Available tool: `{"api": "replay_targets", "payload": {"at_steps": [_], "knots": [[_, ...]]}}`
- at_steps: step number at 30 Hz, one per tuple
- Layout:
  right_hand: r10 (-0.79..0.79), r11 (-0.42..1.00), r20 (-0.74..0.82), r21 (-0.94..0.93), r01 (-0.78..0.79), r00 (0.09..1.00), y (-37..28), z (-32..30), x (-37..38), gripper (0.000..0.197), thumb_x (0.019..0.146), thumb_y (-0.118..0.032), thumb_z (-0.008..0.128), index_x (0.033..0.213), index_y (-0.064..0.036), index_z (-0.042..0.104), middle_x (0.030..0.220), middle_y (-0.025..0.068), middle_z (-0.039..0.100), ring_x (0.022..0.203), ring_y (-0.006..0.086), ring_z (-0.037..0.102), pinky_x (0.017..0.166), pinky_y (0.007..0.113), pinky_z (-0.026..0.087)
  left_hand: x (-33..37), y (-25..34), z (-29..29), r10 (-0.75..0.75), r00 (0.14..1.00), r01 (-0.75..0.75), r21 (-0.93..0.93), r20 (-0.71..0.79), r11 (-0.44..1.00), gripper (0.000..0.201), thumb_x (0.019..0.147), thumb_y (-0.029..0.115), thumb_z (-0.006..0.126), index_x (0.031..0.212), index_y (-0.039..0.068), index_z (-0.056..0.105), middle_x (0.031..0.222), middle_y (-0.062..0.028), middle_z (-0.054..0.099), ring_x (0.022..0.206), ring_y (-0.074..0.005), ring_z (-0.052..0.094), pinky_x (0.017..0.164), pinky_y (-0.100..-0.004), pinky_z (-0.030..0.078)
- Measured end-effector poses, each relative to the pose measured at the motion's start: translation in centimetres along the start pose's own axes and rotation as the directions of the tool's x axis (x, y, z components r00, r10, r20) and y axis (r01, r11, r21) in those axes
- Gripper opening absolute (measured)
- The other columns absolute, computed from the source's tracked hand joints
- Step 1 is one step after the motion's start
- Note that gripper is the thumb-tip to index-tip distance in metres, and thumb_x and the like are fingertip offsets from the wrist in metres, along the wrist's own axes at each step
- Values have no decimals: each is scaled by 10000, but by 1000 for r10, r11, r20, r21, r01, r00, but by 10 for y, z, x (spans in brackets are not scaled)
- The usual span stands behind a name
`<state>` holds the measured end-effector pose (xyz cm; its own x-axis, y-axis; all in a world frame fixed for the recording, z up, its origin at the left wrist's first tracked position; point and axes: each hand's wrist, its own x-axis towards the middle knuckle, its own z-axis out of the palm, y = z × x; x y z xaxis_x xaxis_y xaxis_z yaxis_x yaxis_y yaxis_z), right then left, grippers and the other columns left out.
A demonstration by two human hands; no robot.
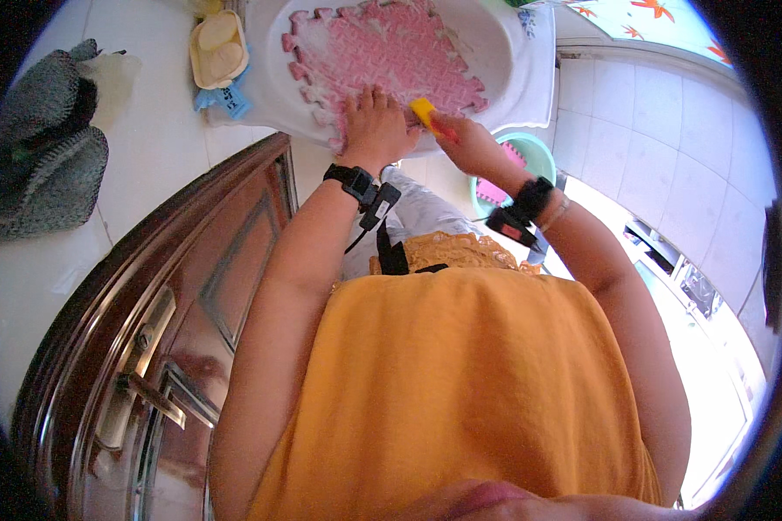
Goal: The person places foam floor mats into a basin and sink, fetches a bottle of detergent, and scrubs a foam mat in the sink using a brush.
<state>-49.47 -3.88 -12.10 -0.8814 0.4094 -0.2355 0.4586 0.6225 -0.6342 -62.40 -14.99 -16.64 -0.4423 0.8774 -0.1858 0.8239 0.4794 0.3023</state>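
Note:
A pink interlocking foam mat [382, 43] with jigsaw edges lies in a white sink basin [274, 61], streaked with whitish suds. My left hand [378, 126] rests open on the mat's near edge, fingers spread and pointing away from me. Just right of it, my right hand [469, 143] is closed around what looks like a scrub brush [422, 109] with a yellow and red handle. The brush is at the near rim of the mat; its working face is hidden.
A soap dish [196, 65] with pale bars and a blue wrapper [226, 100] sit left of the basin. Below right stands a green tub [543, 156] holding a pink mat piece [495, 191]. A grey towel [39, 148] hangs left; a brown door [208, 295] stands close by.

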Motion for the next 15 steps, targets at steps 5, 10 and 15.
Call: {"api": "replay_targets", "payload": {"at_steps": [5,10,15], "knots": [[85,993,83,-89,-78,993,6,18,40,201,794,-184,499,876,-20,582,811,229,599,795,412,574,699,479,452,6,-1,-9,21,999,-21,-1,48,1000,643,743,460,541,1192,4,491,1300,-190,409,1245,-327,315,992,-539,196],[115,993,67,-8,-115,991,-11,8,4,224,814,-223,502,937,-56,587,851,240,598,817,401,581,717,479,453,0,-15,-1,-17,997,18,-5,81,1000,678,765,479,513,1233,-7,448,1336,-194,362,1276,-330,262,1008,-534,170],[223,954,76,-222,-202,972,13,11,51,259,841,-239,502,1017,-69,589,868,225,599,785,394,583,673,419,467,5,-15,-4,-5,995,4,2,95,1000,730,766,525,497,1252,-15,424,1357,-193,332,1284,-330,249,1014,-535,159]]}}
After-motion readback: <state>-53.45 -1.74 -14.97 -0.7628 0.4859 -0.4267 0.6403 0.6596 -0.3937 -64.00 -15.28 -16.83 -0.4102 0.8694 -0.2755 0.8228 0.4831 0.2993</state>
